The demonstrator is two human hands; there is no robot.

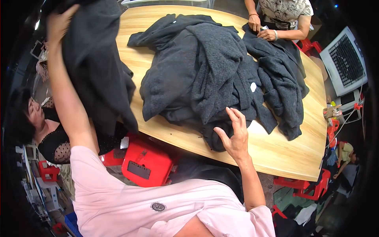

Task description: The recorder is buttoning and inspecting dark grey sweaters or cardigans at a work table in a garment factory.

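Observation:
My left hand (60,24), slightly blurred, is raised at the upper left with its fingers closed on the edge of a dark grey garment (94,59). The garment hangs from it past the table's left edge, and its lower end reaches down near a red stool. My right hand (237,136) is open, thumb and fingers apart, at the near edge of a pile of dark grey knit garments (177,71). Nothing shows in that hand; whether its fingertips touch the cloth I cannot tell. A small white round tag (253,87) lies on the pile's right part.
The garments lie on a wood-grain table (292,162). Across it, a co-worker's hands (263,32) handle another dark garment (276,67). Another person (37,122) is close by my left arm. A red stool (146,162) stands beside the near edge, and more red stools (316,185) are at the right.

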